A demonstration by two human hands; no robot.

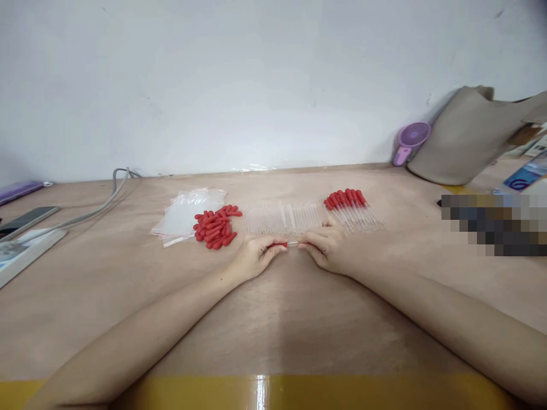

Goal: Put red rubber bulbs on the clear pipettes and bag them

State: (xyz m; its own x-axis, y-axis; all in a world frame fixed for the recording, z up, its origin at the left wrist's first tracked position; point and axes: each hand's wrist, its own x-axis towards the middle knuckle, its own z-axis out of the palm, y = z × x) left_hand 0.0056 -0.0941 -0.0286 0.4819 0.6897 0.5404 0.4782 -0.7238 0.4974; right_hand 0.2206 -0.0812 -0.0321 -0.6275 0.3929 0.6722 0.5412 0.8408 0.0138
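My left hand (pixel 256 254) pinches a red rubber bulb (pixel 281 245), mostly covered by the fingers. Between thumb and fingers my right hand (pixel 327 249) grips a clear glass dropper tube (pixel 293 244). The tube's left end meets the bulb's mouth; how far it sits inside, I cannot tell. Just beyond both hands lies a row of loose clear tubes (pixel 282 216). A heap of red bulbs (pixel 216 228) is left of that row. Droppers with red bulbs on their tubes (pixel 354 209) lie side by side past my right hand.
Clear plastic bags (pixel 192 208) lie behind the bulb heap. At far left are a phone (pixel 29 221) and a grey cable (pixel 96 209). A purple handheld fan (pixel 412 138) leans by the wall beside a beige bag (pixel 461 139). A bottle (pixel 525 173) is at far right.
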